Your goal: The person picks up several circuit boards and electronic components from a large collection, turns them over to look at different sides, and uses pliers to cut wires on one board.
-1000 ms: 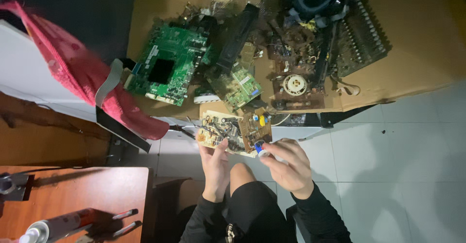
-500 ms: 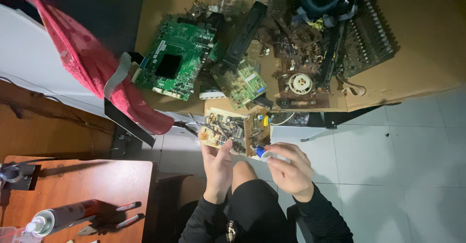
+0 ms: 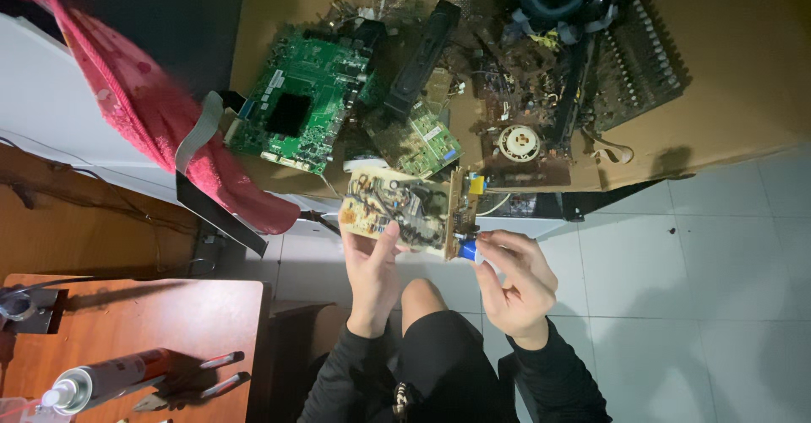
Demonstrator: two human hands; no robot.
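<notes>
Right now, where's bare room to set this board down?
Bare floor tiles right of the right hand, and open wooden table above the tube. The cardboard is crowded with circuit boards.

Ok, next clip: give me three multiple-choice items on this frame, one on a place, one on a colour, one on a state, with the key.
1. Where does the large green circuit board lie?
A. on the cardboard sheet
B. on the wooden table
C. on the floor tiles

2. What colour is the small part pinched in the right hand?
A. red
B. blue
C. yellow

3. How is the tan circuit board kept?
A. flat on the cardboard
B. held up by the left hand
C. leaning on the pink cloth

Key: 1 A, the green board rests among other boards on the cardboard. 2 B, the blue part shows between the fingertips at the tan board's edge. 3 B, the left hand's thumb and fingers grip its lower edge, above the floor.
</notes>
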